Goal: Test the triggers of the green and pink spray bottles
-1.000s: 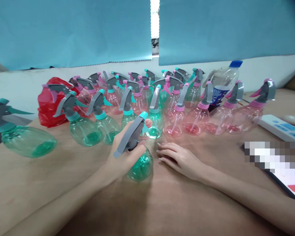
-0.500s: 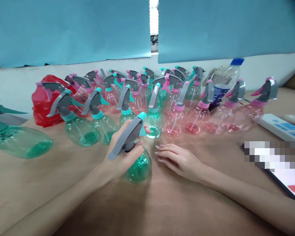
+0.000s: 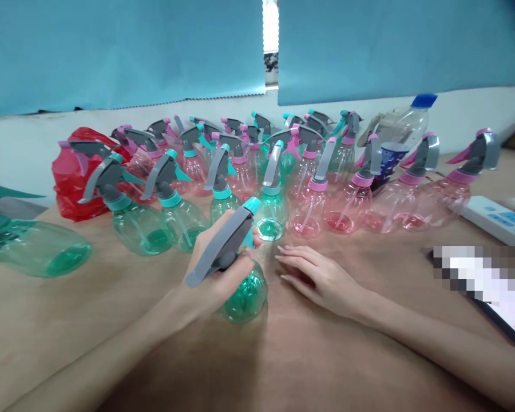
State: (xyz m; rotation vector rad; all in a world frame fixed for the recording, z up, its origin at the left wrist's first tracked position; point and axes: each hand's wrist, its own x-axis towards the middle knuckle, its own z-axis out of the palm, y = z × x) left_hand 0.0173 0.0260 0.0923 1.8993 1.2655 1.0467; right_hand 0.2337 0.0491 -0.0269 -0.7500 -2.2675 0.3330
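Observation:
My left hand [image 3: 214, 260] is wrapped around the neck of a green spray bottle [image 3: 246, 294] with a grey trigger head and a teal nozzle. The bottle leans a little, its nozzle pointing away from me and to the right. My left fingers hide most of its neck and trigger. Just right of it, my right hand [image 3: 315, 272] rests palm down on the table, fingers stretched and holding nothing. Beyond both hands stands a row of spray bottles, among them a green one [image 3: 270, 214] and a pink one [image 3: 309, 212].
Several more green and pink spray bottles crowd the back of the wooden table [image 3: 283, 366]. A red plastic bag [image 3: 79, 183] is at the left, a large clear bottle with a blue cap [image 3: 424, 101] at the back right. A white device [image 3: 498, 220] and a blurred-out screen [image 3: 493, 292] lie right.
The view has shifted slightly. My left hand keeps its grip on the green spray bottle, and my right hand still rests on the table.

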